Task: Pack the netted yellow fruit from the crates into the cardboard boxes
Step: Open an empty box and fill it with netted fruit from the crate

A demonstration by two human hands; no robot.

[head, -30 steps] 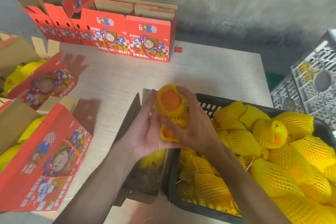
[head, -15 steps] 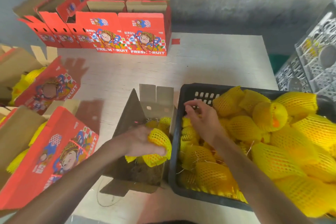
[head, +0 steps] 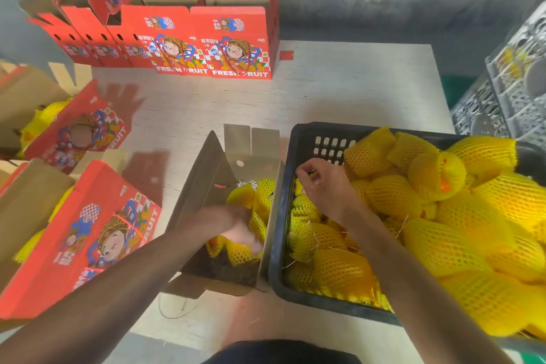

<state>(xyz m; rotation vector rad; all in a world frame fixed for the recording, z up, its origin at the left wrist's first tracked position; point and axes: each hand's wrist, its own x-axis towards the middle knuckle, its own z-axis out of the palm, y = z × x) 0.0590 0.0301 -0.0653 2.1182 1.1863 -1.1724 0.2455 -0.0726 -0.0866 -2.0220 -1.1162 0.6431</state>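
Note:
A black crate [head: 324,301] at the right is heaped with netted yellow fruit [head: 394,195]. To its left stands an open brown cardboard box [head: 206,186] with a few netted fruit [head: 250,195] inside. My left hand [head: 235,226], blurred, is down in this box and grips a netted fruit [head: 238,254] at the near end. My right hand [head: 326,190] is in the crate's far left corner. Its fingers are curled, with thumb and forefinger pinching a small piece of yellow net [head: 300,188]; what lies under the palm is hidden.
Several open red "FRESH FRUIT" boxes [head: 233,41] line the back of the pale table [head: 339,91]. Two red boxes [head: 88,233] holding yellow fruit lie at the left, the farther one [head: 76,130] behind. Grey plastic crates [head: 514,83] stand off the table's right side.
My left hand carried a netted fruit from above the crate down into the open box and pushed deeper. My right hand let go and dropped into the crate's far left corner.

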